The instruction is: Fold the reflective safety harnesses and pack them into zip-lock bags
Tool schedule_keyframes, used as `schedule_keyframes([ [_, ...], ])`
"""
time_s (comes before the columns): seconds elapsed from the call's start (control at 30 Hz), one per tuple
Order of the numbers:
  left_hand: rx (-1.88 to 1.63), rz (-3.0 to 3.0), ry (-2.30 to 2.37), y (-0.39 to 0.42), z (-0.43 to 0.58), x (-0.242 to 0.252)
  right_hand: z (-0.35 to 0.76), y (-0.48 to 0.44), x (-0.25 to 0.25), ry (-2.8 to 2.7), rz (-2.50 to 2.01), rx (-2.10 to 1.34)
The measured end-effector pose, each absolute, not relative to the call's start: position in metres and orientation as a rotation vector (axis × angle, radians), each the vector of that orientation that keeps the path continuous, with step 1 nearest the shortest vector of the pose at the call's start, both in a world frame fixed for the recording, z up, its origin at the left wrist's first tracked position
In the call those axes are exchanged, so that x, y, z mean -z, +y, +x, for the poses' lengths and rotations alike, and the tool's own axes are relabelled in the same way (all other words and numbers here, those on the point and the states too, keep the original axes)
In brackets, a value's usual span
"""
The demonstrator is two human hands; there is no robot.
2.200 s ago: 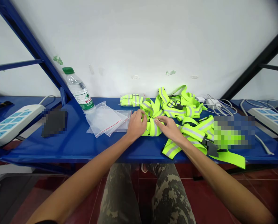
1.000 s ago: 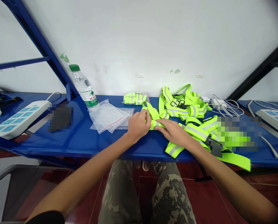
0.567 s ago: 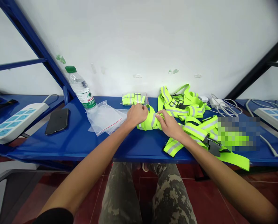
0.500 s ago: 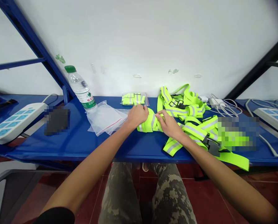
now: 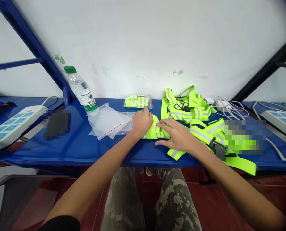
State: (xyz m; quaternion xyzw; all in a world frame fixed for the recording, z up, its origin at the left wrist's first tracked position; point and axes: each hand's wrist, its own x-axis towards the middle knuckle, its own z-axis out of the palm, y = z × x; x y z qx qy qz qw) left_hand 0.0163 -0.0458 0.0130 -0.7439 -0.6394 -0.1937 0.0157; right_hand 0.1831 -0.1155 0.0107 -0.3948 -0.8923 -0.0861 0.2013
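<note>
A folded neon-yellow reflective strap [image 5: 153, 131] with grey stripes lies on the blue table before me. My left hand [image 5: 142, 123] is closed on the strap's left end, its fingertips partly hidden. Over the right end hovers or rests my right hand [image 5: 178, 134], thumb and fingers spread apart; contact with the strap is hard to judge. Right behind that hand spreads a loose pile of the same reflective straps [image 5: 200, 131] with black buckles. A bagged, folded reflective strap [image 5: 137, 101] sits near the wall.
Clear zip bags [image 5: 108, 120] are stacked left of my left hand. A water bottle [image 5: 81, 89] with a green cap stands behind them. White power strips [image 5: 20, 125] lie at the left, and tangled white cables [image 5: 231, 109] at the right. Blue frame posts [image 5: 37, 41] slant upward at left.
My right hand has let go of its pinch on the strap and opened, fingers now spread. My left hand stays on the bundle, which sits slightly lower in view.
</note>
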Motion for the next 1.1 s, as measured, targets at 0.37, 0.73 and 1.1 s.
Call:
schedule_keyframes([
  [0.37,0.670,-2.486,-1.636,-0.068,0.001,-0.013,0.188,-0.120,-0.008,-2.637,-1.010,0.312],
  [0.73,0.575,-2.483,-1.456,-0.092,-0.004,-0.016,0.182,-0.106,-0.015,-2.562,-1.152,0.106],
  [1.1,0.549,-2.540,-1.900,-0.029,0.009,-0.027,0.175,-0.060,-0.025,-2.303,-1.476,-0.276],
])
